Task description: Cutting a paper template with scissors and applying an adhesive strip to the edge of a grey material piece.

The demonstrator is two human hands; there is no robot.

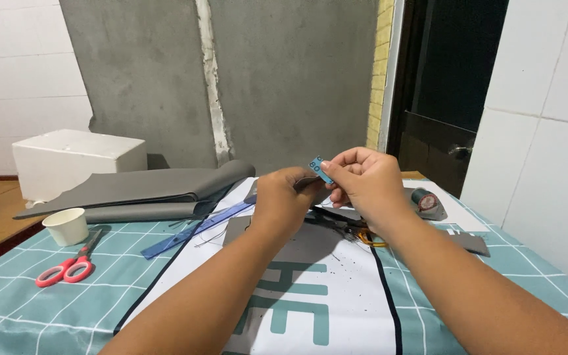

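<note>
Grey fabric lies under my wrists on the white sheet, largest thing here. At twelve o'clock above it, my right hand pinches a small blue tag shut between thumb and fingertips; my left hand curls closed beside it, gripping a dark piece. Seemingly I'm lining up the tag, which wants steadiness.

A small blue rectangular label is pinched in the right hand
</note>
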